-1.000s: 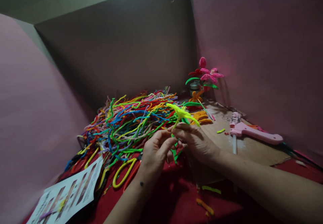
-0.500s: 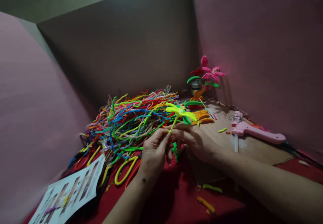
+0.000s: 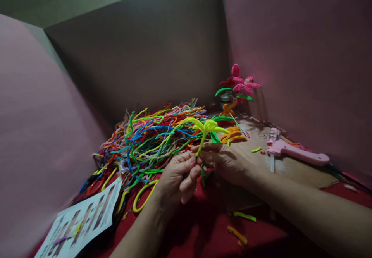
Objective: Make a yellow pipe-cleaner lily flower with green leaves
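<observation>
A bright yellow-green pipe-cleaner flower (image 3: 208, 127) stands upright between my hands, its petals spread at the top of a fuzzy stem. Fingers of my right hand (image 3: 225, 161) are closed on the lower stem from the right. From the left, the thumb and fingertips of my left hand (image 3: 179, 171) pinch the stem's bottom end. Just behind the flower lies a big heap of coloured pipe cleaners (image 3: 157, 134). A green piece (image 3: 203, 176) shows below my fingers, partly hidden by them.
A pink glue gun (image 3: 299, 153) rests on cardboard (image 3: 308, 174) at right. Yellow-handled scissors (image 3: 142, 196) and a printed sheet (image 3: 87, 219) lie at left. Pink pipe-cleaner flowers (image 3: 245, 84) stand at the back. Cut scraps (image 3: 244, 216) lie on the red cloth (image 3: 209, 227).
The flower has turned, so its petals now spread wider and face differently. My left hand has rolled, its fingers now showing more, and its grip has shifted lower on the stem.
</observation>
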{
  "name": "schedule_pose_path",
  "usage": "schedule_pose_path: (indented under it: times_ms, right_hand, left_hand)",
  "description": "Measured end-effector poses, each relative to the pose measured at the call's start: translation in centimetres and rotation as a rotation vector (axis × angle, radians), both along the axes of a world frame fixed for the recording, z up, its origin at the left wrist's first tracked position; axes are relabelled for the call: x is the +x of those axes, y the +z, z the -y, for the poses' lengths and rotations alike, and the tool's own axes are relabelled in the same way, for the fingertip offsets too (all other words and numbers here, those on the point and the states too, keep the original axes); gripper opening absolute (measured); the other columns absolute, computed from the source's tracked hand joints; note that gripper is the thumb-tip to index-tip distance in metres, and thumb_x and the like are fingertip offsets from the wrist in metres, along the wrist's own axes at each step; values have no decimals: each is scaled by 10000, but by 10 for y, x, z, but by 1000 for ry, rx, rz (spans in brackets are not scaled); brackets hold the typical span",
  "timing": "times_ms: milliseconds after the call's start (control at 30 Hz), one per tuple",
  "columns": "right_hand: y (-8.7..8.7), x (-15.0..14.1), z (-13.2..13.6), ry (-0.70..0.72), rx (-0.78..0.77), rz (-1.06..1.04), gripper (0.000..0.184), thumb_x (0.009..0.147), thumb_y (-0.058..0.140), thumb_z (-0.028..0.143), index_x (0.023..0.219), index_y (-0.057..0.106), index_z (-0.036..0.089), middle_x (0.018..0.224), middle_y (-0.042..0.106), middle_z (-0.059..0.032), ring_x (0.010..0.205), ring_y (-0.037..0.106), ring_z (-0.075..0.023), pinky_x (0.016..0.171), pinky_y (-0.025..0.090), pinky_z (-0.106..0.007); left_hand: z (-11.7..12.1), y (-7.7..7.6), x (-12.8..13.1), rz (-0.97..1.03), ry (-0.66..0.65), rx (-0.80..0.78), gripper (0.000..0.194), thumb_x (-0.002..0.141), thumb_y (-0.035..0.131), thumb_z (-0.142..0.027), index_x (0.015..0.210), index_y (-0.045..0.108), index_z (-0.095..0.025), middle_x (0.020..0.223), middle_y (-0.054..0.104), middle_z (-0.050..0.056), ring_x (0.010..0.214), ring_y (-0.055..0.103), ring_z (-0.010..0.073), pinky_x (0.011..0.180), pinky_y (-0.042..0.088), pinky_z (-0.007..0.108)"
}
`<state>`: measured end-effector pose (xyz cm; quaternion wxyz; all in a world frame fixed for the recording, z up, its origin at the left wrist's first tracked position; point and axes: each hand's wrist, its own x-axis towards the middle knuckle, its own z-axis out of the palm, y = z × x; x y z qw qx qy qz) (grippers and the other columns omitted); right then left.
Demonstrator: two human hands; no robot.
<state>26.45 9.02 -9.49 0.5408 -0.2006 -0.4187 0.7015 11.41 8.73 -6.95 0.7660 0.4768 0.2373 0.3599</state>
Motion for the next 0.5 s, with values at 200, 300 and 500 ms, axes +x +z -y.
schedule_pose_path:
  times_ms: [200, 300, 500]
  right_hand:
    - [6, -1, 2, -130, 6, -25, 150, 607, 728, 219, 719, 656, 150, 664, 626, -8, 586, 547, -120, 581, 401, -272]
    - [2, -1, 1, -198, -37, -11, 175, 623, 719, 245, 762, 643, 172, 681, 619, -1, 588, 544, -130, 566, 404, -277]
    - [4, -1, 4, -299, 16, 154, 149, 646, 697, 286, 751, 667, 185, 650, 588, 7, 577, 498, -123, 618, 415, -298]
  left_hand:
    - [3, 4, 5, -294, 160, 263, 213, 823, 513, -314, 742, 566, -124, 547, 587, -12, 301, 479, 64, 316, 391, 167]
    - [7, 2, 9, -589, 461, 581, 209, 786, 560, -349, 829, 590, -147, 581, 597, -13, 432, 548, 91, 449, 439, 188]
    - [3, -13, 8, -831, 741, 1223, 134, 807, 516, -197, 920, 588, -210, 857, 666, 32, 747, 621, 136, 724, 463, 232]
